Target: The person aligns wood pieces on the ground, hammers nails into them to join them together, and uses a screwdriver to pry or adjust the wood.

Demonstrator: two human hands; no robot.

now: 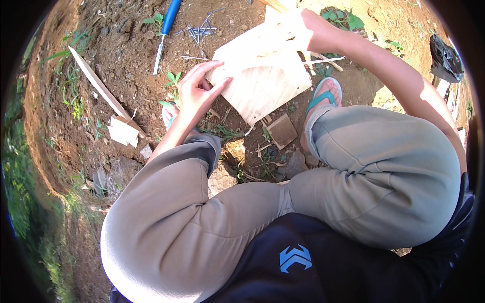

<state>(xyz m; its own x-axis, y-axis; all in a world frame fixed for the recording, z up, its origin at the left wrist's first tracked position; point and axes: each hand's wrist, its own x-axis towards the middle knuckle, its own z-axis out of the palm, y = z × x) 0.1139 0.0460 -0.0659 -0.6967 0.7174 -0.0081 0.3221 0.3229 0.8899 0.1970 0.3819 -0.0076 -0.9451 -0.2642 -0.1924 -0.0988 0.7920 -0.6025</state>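
Note:
A pale wooden board (268, 91) with a pointed near corner sits tilted between my feet, its far part washed out by sunlight. My left hand (194, 91) grips its left edge, thumb and fingers bent around that edge. At the board's far right side is my right hand (309, 30), its fingers curled and partly lost in glare. What they hold cannot be made out. A thin pale wood strip (323, 60) crosses the board's right edge, below the right hand. Beyond the left hand, several loose nails (201, 33) lie on the soil.
A blue-handled tool (166, 30) with a narrow metal blade lies beyond my left hand. Farther left are a long curved wood strip (101, 86) and pale wood scraps (123, 131). A small square wood block (282, 131) lies between my feet. Black plastic (445, 58) is at far right.

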